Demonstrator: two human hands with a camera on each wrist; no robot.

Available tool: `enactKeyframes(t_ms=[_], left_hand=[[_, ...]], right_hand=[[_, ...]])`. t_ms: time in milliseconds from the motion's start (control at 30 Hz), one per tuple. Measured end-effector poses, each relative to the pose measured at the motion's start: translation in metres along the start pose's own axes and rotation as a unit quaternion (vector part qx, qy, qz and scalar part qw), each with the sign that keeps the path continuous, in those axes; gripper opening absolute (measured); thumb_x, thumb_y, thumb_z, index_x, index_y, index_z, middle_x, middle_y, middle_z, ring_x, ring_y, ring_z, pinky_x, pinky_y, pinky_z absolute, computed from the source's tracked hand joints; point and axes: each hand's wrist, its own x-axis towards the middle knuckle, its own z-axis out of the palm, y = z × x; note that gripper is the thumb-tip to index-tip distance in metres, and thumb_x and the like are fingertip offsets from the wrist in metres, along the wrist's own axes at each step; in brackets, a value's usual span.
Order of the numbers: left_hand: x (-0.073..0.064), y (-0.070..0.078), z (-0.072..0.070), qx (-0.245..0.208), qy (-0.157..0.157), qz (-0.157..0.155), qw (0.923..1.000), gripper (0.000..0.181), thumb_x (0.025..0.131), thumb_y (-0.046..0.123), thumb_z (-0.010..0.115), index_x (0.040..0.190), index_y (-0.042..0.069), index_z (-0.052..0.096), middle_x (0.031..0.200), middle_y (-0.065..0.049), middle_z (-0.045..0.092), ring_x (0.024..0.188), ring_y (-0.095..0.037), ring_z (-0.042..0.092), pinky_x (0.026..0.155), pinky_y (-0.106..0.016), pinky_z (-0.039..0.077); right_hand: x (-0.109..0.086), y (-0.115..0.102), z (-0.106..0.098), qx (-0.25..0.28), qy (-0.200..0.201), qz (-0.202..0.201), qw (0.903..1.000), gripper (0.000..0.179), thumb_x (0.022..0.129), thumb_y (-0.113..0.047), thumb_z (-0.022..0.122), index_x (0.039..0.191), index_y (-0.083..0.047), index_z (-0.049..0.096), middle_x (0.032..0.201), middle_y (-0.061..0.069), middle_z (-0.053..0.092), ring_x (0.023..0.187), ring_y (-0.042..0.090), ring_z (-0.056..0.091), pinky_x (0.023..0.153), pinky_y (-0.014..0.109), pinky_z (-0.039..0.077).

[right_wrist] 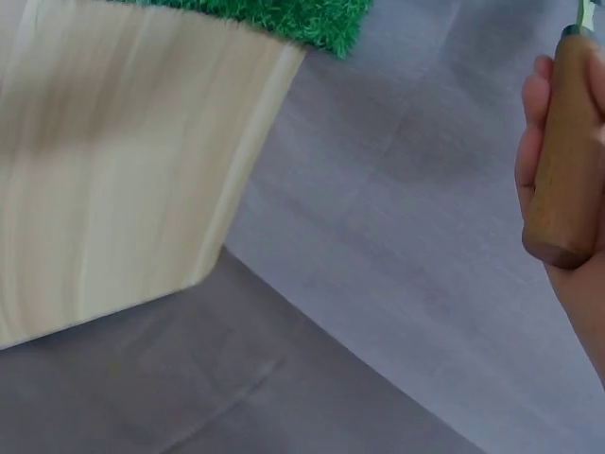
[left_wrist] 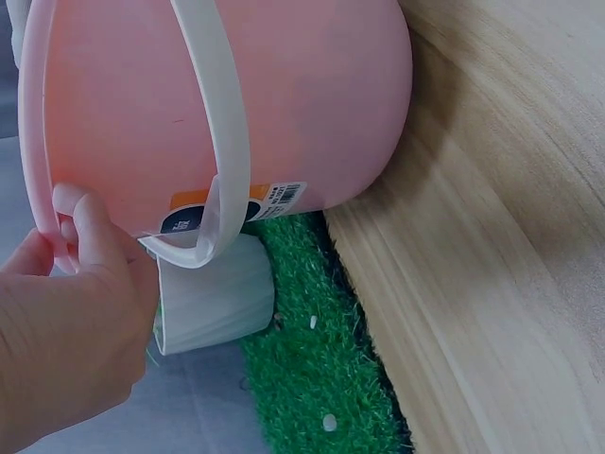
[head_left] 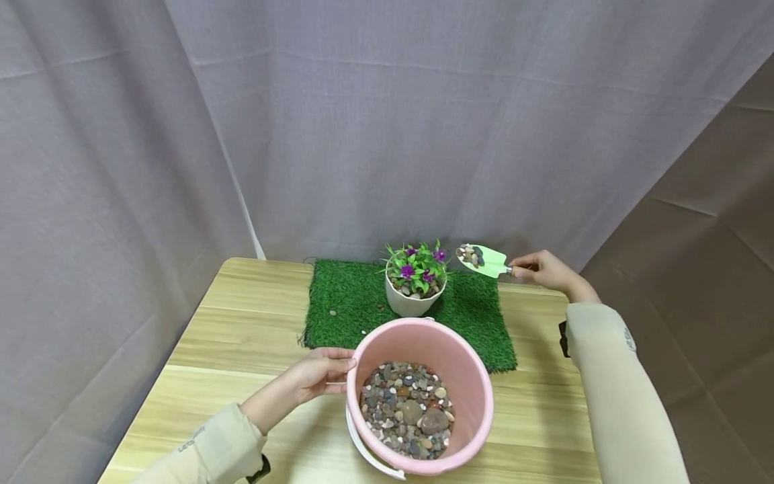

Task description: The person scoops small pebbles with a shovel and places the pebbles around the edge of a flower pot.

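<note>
A pink bucket [head_left: 478,376] with pebbles [head_left: 405,407] in its bottom stands at the table's front. My left hand [head_left: 323,373] pinches the bucket's rim on the left side; in the left wrist view its thumb and fingers [left_wrist: 90,227] grip that rim. To the right, my right hand [head_left: 547,272] holds a light green trowel [head_left: 494,261] in the air, several pebbles on its blade. The trowel's wooden handle [right_wrist: 567,151] lies in the fingers in the right wrist view. Left of the blade stands a white flowerpot [head_left: 406,306] with a purple-flowered plant [head_left: 417,263] and pebbles.
Under the pot lies a green artificial grass mat [head_left: 345,302] with a few loose pebbles on it. The bucket's white handle [left_wrist: 222,104] hangs down its left side. Grey curtains [head_left: 393,134] rise behind the wooden table [head_left: 242,323].
</note>
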Motion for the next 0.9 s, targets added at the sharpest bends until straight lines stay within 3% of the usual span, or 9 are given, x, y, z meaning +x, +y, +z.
enactKeyframes(t_ms=[233, 467, 800, 900], left_hand=[[0.000, 0.000, 0.001, -0.007, 0.002, 0.003, 1.0000, 0.047, 0.090, 0.007, 0.057, 0.130, -0.013, 0.043, 0.082, 0.003, 0.069, 0.077, -0.006, 0.066, 0.072, -0.021, 0.061], [0.001, 0.000, 0.000, -0.005, 0.002, 0.004, 1.0000, 0.046, 0.091, 0.006, 0.056, 0.130, -0.012, 0.043, 0.084, 0.002, 0.069, 0.078, -0.007, 0.066, 0.074, -0.021, 0.061], [0.001, 0.000, 0.001, -0.005, 0.001, -0.002, 1.0000, 0.045, 0.090, 0.007, 0.058, 0.129, -0.011, 0.045, 0.082, 0.003, 0.069, 0.078, -0.007, 0.066, 0.074, -0.022, 0.061], [0.000, 0.000, 0.000, -0.002, 0.003, -0.003, 1.0000, 0.046, 0.090, 0.008, 0.058, 0.130, -0.012, 0.043, 0.084, 0.003, 0.069, 0.078, -0.007, 0.066, 0.075, -0.022, 0.061]], right_hand=[[0.017, 0.003, 0.011, -0.019, 0.029, 0.001, 0.9994, 0.028, 0.091, -0.002, 0.059, 0.112, 0.016, 0.059, 0.101, 0.032, 0.064, 0.074, 0.007, 0.058, 0.063, 0.019, 0.052], [0.035, 0.005, 0.033, -0.002, 0.030, -0.005, 0.9995, 0.027, 0.090, 0.001, 0.058, 0.111, 0.018, 0.059, 0.102, 0.033, 0.064, 0.080, 0.026, 0.064, 0.064, 0.018, 0.052], [0.065, -0.005, 0.062, -0.006, 0.026, -0.025, 0.9993, 0.026, 0.089, 0.000, 0.060, 0.109, 0.015, 0.061, 0.103, 0.031, 0.065, 0.083, 0.033, 0.063, 0.068, 0.027, 0.054], [0.073, -0.008, 0.067, -0.011, 0.022, -0.031, 0.9992, 0.025, 0.089, 0.000, 0.060, 0.109, 0.015, 0.062, 0.104, 0.031, 0.064, 0.087, 0.037, 0.063, 0.073, 0.035, 0.057]])
